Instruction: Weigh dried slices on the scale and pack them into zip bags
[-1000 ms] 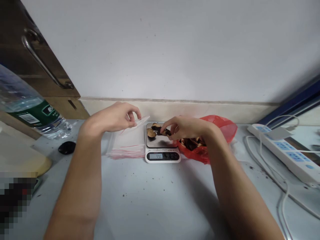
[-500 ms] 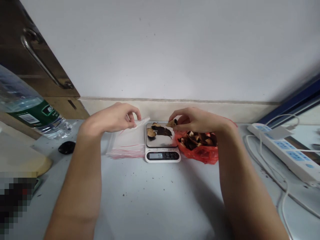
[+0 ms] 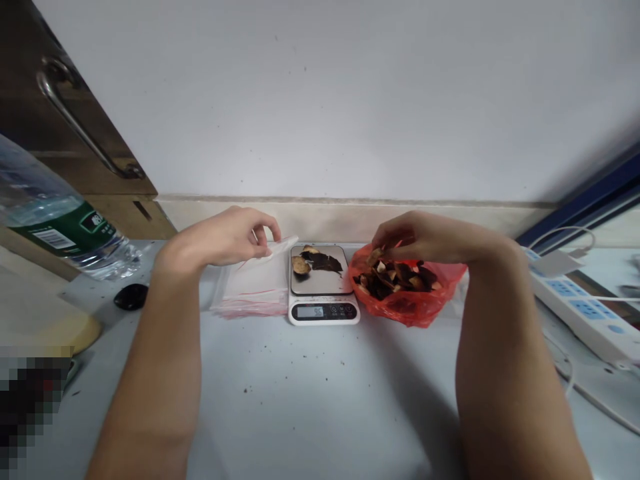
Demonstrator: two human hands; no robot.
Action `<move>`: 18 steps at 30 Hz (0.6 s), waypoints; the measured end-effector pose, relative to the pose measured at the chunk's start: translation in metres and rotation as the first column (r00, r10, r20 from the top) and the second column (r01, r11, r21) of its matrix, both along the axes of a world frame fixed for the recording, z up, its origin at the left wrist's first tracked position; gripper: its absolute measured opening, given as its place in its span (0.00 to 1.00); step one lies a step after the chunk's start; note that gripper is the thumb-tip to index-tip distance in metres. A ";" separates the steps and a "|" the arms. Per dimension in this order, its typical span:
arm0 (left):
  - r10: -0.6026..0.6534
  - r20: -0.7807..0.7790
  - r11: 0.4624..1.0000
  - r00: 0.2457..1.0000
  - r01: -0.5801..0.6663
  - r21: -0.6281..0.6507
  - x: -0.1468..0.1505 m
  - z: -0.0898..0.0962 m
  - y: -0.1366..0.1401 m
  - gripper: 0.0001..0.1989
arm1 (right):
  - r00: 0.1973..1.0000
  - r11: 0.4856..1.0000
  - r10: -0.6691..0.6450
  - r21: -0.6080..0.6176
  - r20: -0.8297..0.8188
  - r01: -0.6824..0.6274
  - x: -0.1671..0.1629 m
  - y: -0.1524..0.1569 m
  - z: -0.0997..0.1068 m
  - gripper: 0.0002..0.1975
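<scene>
My left hand (image 3: 227, 237) pinches the corner of a clear zip bag (image 3: 279, 247), lifted above a stack of zip bags (image 3: 253, 290) with red seal lines. Right of the stack is a white digital kitchen scale (image 3: 324, 321), its display reading about 9.6. Several dried brown slices (image 3: 327, 263) rest on its metal plate, one pale and curled. My right hand (image 3: 433, 237) is over an open red plastic bag (image 3: 415, 310) full of similar dark dried pieces (image 3: 395, 277). Its fingers are closed on one dried slice (image 3: 375, 255), partly hidden by them.
At the left stand a water bottle (image 3: 65, 227) with a green label and a small black object (image 3: 131, 297). A white power strip (image 3: 580, 300) with cables lies at the right. Dark crumbs dot the table (image 3: 310, 413), which meets a white wall (image 3: 340, 120).
My right hand has moved right, from the edge of the scale plate to above the red bag, with a dried slice in its fingers. The display went from about 9.5 to 9.6.
</scene>
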State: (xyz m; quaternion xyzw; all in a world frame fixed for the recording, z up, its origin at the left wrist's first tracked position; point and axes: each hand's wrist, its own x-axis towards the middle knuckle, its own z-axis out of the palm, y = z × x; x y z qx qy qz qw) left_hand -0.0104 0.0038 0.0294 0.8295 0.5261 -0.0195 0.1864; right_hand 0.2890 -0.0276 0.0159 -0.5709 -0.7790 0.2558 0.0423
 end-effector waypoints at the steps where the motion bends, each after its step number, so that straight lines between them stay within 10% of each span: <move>1: -0.004 0.003 1.000 1.000 0.004 -0.002 0.000 0.000 0.000 0.17 | 1.000 1.000 -0.017 -0.002 0.018 0.017 0.002 0.000 0.000 0.13; 18: -0.006 0.005 1.000 1.000 0.006 -0.014 -0.002 -0.002 0.001 0.18 | 0.995 0.999 0.001 0.045 0.105 -0.005 -0.071 0.016 -0.030 0.10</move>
